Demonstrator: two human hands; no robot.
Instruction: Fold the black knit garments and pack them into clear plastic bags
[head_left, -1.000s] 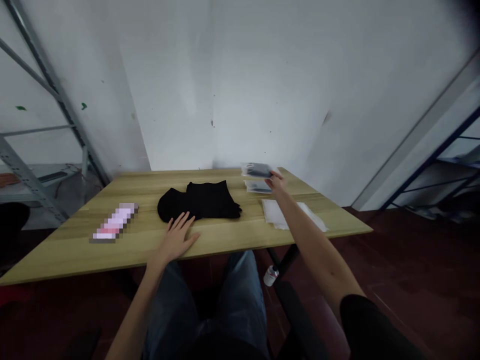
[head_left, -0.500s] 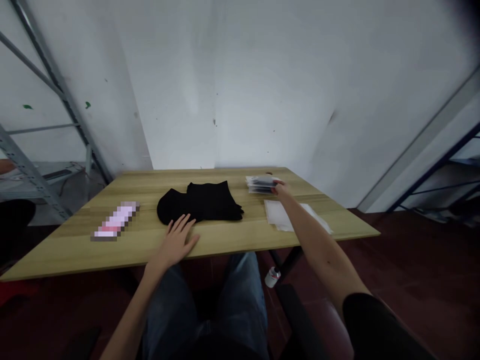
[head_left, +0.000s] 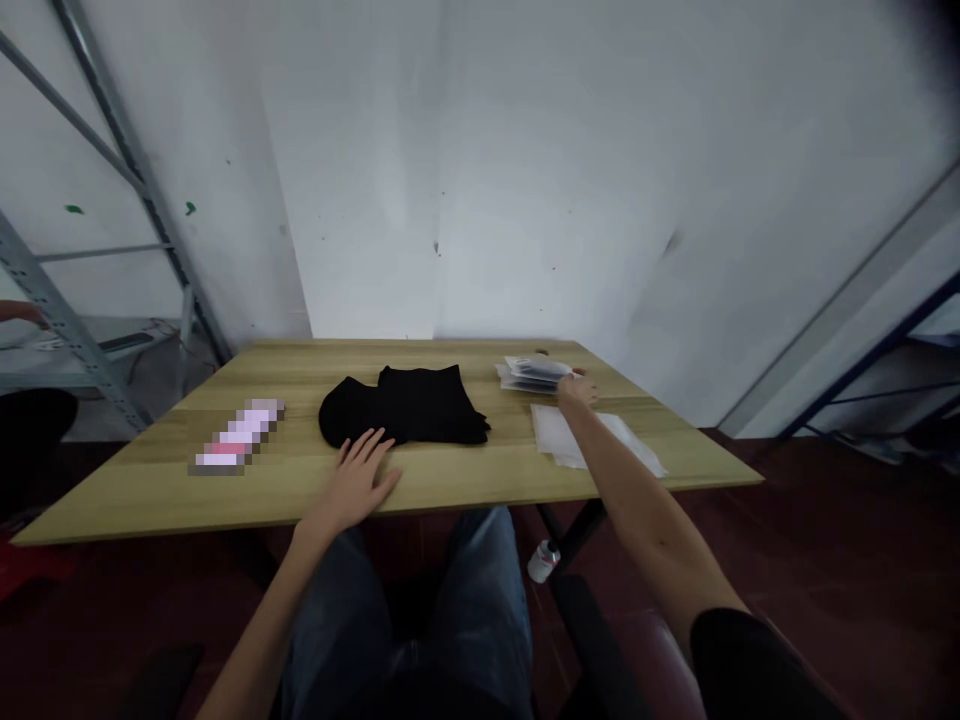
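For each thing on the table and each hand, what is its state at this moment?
left hand: open, flat on the table, fingertips at the black garment's near edge.
right hand: stretched out, at the packet stack; grip unclear.
black garment: folded, lying flat.
packet stack: piled at the far edge, slightly uneven.
clear bags: flat on the table, under the right forearm.
table: wooden, bearing all these things.

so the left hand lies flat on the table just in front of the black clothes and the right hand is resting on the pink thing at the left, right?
Not quite. The left hand does lie flat on the table in front of the black clothes, but the head view shows the right hand far from the pink thing: it is at the stack of packets on the right.
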